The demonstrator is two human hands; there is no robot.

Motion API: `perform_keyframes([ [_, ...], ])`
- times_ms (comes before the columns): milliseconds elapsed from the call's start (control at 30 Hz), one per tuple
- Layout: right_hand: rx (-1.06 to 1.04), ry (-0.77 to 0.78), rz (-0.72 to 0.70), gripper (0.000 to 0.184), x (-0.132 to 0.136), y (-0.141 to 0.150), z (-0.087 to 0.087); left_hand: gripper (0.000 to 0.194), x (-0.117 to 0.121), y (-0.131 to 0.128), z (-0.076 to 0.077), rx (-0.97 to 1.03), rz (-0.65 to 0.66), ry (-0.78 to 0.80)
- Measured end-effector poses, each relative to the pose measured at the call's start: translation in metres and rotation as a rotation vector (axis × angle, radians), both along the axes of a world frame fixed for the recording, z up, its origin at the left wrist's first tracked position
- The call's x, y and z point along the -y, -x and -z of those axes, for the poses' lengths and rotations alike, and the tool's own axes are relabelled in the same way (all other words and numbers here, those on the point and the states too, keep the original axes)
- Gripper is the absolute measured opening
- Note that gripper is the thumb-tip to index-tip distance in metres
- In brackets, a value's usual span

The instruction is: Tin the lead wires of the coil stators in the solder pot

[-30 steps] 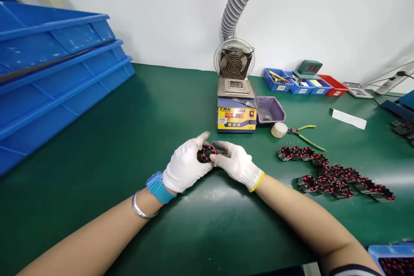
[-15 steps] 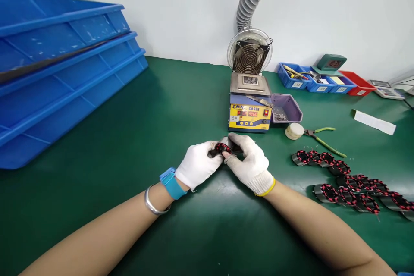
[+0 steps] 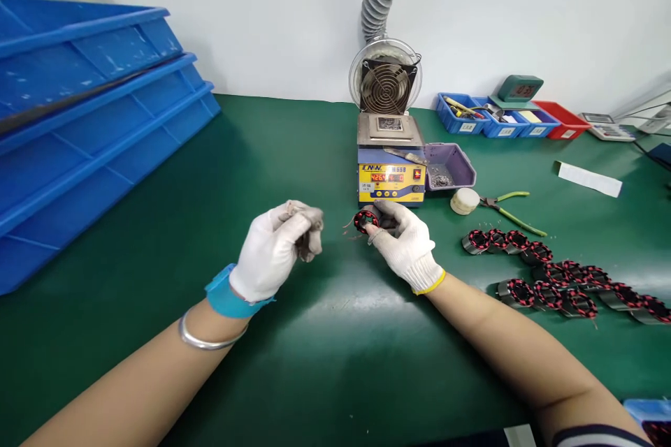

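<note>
Near the yellow-fronted machine (image 3: pixel 391 188), the right hand (image 3: pixel 406 244) pinched a loose-wired ring (image 3: pixel 360 221); the left hand (image 3: pixel 270 244) was curled closed. Whether the other rings (image 3: pixel 504 292) were finished was unclear.

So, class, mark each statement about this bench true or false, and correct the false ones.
1. The right hand holds a ring-shaped part. True.
2. The left hand touches the yellow-fronted machine. False: they are apart.
3. The green-handled pliers lie beside a round white container. True.
4. The silver bracelet is on the right wrist. False: it is on the left.
5. The purple tray is right of the machine. True.
</note>
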State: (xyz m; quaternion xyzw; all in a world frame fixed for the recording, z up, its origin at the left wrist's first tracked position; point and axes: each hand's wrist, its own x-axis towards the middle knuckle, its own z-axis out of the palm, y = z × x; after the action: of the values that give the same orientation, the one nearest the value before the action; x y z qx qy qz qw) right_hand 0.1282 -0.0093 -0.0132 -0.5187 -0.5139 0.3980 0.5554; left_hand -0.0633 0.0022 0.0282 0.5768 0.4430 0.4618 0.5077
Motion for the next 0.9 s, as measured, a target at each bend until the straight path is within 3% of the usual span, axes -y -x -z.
perform_keyframes([
  [67, 0.038, -0.007, 0.015, 0.046, 0.003, 0.002, -0.003, 0.042, -0.003, -0.002, 0.011, -0.027, -0.029, -0.019],
  [167, 0.126, -0.017, 0.026, 0.044, 0.008, 0.005, -0.006, 0.050, -0.001, -0.013, 0.025, -0.148, 0.094, 0.012],
  [300, 0.139, -0.033, -0.019, 0.043, 0.009, 0.007, -0.005, 0.041, 0.010, -0.024, 0.019, -0.267, 0.037, -0.014],
  [400, 0.111, 0.003, 0.000, 0.042, 0.006, 0.007, -0.004, 0.032, 0.018, -0.019, 0.010, -0.171, 0.006, -0.074],
  [533, -0.010, 0.019, 0.005, 0.045, 0.004, 0.006, -0.004, 0.035, 0.015, -0.007, 0.014, 0.037, -0.192, -0.157],
  [633, -0.027, 0.014, 0.002, 0.045, 0.006, 0.007, -0.006, 0.047, 0.008, -0.010, 0.022, -0.043, -0.051, -0.064],
  [700, 0.015, 0.010, 0.004, 0.044, 0.008, 0.007, -0.007, 0.042, 0.008, -0.017, 0.024, -0.168, 0.086, -0.005],
  [767, 0.063, 0.001, 0.005, 0.043, 0.008, 0.008, -0.008, 0.028, 0.012, -0.023, 0.022, -0.242, 0.132, -0.009],
  [833, 0.090, -0.003, 0.008, 0.043, 0.008, 0.007, -0.007, 0.017, 0.017, -0.024, 0.018, -0.199, 0.099, -0.082],
  [900, 0.070, -0.004, 0.015, 0.043, 0.006, 0.006, -0.006, 0.011, 0.021, -0.020, 0.015, -0.086, -0.014, -0.196],
])
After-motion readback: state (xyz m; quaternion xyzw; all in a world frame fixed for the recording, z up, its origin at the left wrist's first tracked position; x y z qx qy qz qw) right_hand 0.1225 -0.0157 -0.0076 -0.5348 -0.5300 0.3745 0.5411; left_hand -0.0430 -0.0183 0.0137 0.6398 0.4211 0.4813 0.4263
